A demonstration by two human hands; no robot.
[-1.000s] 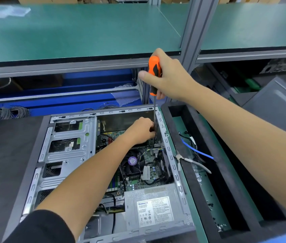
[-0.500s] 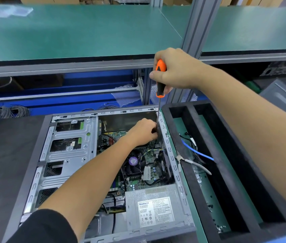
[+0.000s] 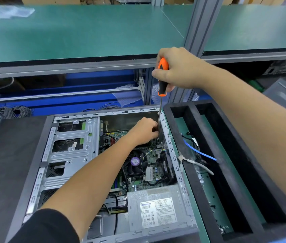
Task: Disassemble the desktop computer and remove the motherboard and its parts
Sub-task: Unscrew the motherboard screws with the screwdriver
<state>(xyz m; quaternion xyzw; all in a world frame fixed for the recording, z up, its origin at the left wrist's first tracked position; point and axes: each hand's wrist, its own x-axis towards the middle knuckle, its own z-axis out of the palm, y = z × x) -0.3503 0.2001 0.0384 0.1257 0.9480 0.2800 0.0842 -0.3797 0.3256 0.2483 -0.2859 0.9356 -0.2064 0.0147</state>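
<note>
Where motherboard (image 3: 149, 158) sits: open case (image 3: 38, 155)

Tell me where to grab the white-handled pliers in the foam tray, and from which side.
Grip the pliers by the white handles, coming straight down from above. They lie flat across the black foam tray edge, handles pointing right over the open slot, jaws toward the computer case, so the handles look the freest part.

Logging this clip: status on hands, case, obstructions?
Right hand grips screwdriver handle; left hand steadies shaft inside computer case. Motherboard still installed. Tip hidden behind left hand.
</note>
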